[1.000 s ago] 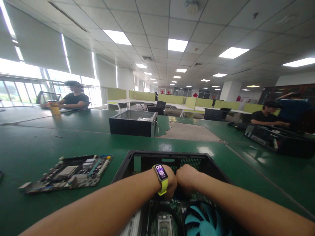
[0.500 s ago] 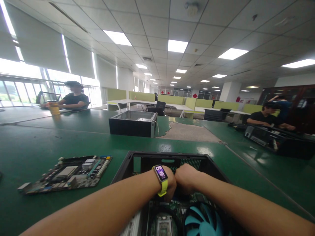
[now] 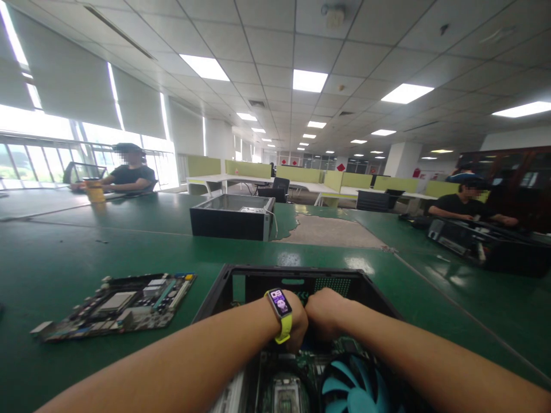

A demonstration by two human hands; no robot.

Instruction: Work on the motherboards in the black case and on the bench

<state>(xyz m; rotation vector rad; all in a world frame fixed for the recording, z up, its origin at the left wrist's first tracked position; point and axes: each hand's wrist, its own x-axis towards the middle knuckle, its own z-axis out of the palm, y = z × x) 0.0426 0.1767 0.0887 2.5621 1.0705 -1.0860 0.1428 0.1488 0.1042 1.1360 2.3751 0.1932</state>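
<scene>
An open black computer case point(image 3: 297, 269) lies in front of me with a green circuit board point(image 3: 346, 346) inside. Both of my hands reach into its far half, side by side and nearly touching. My left hand point(image 3: 298, 317), with a yellow-strapped watch on the wrist, bends down with its fingers curled. My right hand point(image 3: 326, 311) is closed, knuckles up, close to the case's far wall. Whatever the fingertips hold is hidden beneath the hands. Nearer to me are a fan with turquoise blades point(image 3: 356, 391) and a square metal-framed processor socket point(image 3: 287, 394).
A loose motherboard point(image 3: 123, 307) lies on the green table point(image 3: 142, 252) to the left. Farther back stands another open case point(image 3: 232, 221). At right, a person point(image 3: 462, 201) sits behind a dark case point(image 3: 495, 246); another person point(image 3: 131, 169) sits at far left beside an amber container point(image 3: 95, 191).
My hands hold nearly the same place inside the case. At the right, the seated person's hands have shifted, and the person behind has moved left and lower.
</scene>
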